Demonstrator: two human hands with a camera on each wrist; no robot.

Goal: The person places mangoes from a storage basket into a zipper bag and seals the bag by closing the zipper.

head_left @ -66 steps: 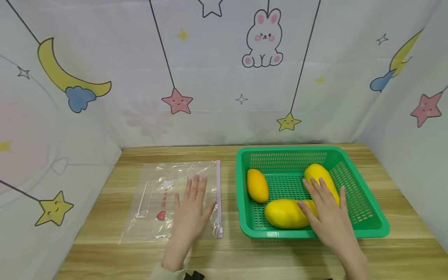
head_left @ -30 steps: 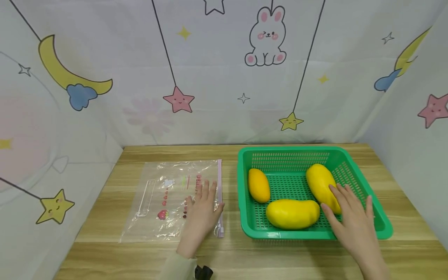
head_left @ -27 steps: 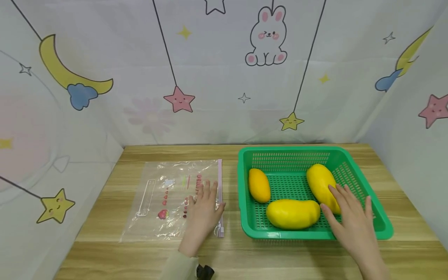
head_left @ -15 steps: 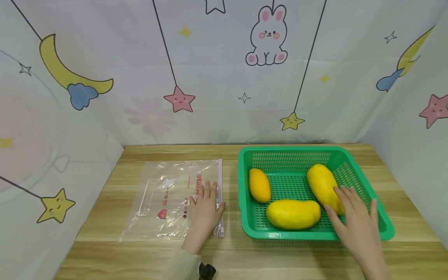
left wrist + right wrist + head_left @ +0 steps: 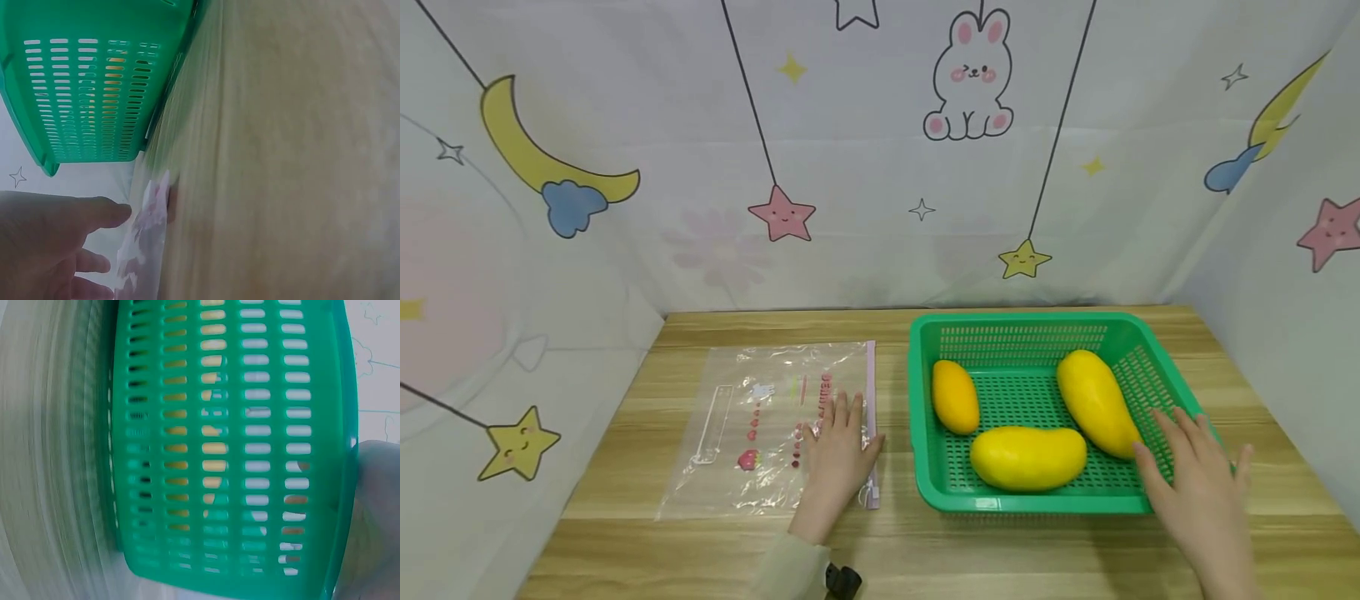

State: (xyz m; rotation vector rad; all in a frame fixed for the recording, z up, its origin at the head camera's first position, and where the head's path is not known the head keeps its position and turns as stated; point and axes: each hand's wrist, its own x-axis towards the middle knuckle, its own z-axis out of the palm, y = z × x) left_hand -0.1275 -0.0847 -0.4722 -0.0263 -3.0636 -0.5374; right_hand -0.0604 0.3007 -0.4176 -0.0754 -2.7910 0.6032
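My left hand (image 5: 838, 454) is spread, palm down, over the zip side of a clear zip bag (image 5: 767, 425) lying flat at left. In the left wrist view its thumb (image 5: 106, 214) points past the bag's pinkish edge (image 5: 156, 200); contact I cannot tell. My right hand (image 5: 1198, 483) hovers over the front right corner of a green plastic basket (image 5: 1022, 503), fingers loosely spread and holding nothing. In the basket lie a small orange-yellow mango (image 5: 956, 397) and two large yellow, mango- or papaya-shaped fruits, one at the front (image 5: 1028, 458) and one at right (image 5: 1093, 400).
The basket and bag rest on a wood-grain table (image 5: 955, 550). A white cloth backdrop (image 5: 865, 275) with cartoon prints stands behind and at both sides. The basket's slotted wall (image 5: 325, 425) fills much of the right wrist view.
My right hand has moved off the fruits to the right, towards the basket's front right corner. Earlier, my left hand shifted slightly right over the bag. The fruits stay in place.
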